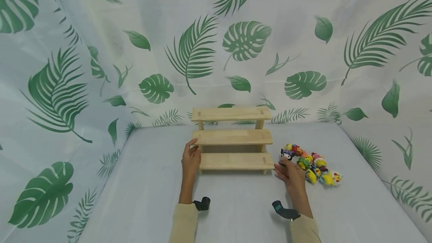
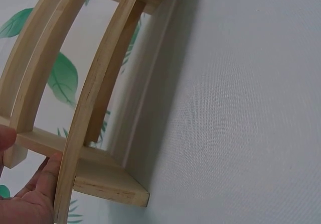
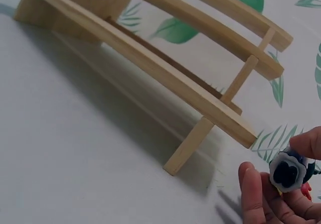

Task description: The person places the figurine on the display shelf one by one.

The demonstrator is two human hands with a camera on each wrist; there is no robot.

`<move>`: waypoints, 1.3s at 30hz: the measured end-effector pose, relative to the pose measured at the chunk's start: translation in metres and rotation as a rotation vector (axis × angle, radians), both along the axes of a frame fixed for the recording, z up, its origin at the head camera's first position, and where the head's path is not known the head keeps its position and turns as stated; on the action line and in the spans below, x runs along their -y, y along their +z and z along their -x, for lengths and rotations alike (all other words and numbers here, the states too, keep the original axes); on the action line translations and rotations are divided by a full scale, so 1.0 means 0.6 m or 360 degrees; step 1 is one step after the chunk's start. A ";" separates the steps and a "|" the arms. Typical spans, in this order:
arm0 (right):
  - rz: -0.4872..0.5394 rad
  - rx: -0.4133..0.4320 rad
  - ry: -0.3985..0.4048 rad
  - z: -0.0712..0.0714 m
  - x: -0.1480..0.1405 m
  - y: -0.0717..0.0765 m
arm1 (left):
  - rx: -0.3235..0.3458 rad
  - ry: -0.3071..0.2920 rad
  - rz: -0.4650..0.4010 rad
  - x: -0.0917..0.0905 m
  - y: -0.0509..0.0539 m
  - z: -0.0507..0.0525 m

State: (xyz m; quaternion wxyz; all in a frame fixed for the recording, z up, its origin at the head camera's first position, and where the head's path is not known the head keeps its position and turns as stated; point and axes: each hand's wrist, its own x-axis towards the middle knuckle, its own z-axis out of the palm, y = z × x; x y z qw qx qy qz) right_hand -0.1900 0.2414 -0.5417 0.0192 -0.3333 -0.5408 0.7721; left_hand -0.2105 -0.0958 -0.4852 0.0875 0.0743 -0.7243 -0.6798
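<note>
A three-tier wooden display stand (image 1: pixel 233 137) sits toward the back of the table. My left hand (image 1: pixel 191 158) grips its left end, with fingertips at the middle step and the side support; in the left wrist view, fingers (image 2: pixel 47 176) lie against the wood between two steps. By the right end of the lowest step, my right hand (image 1: pixel 293 175) pinches a small toy figurine (image 1: pixel 287 155) with a white face and dark hood. The right wrist view shows the figurine's white and black underside (image 3: pixel 287 174) between thumb and fingers.
Several small colourful toy figurines (image 1: pixel 317 164) lie in a cluster on the white table (image 1: pixel 236 205), beyond and right of my right hand. A white curtain with green leaf prints (image 1: pixel 246 40) hangs behind the stand and along both sides.
</note>
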 end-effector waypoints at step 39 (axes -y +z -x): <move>0.0456 -0.0615 0.0005 -0.011 -0.003 0.048 | 0.0022 0.0034 0.0000 0.006 -0.066 0.036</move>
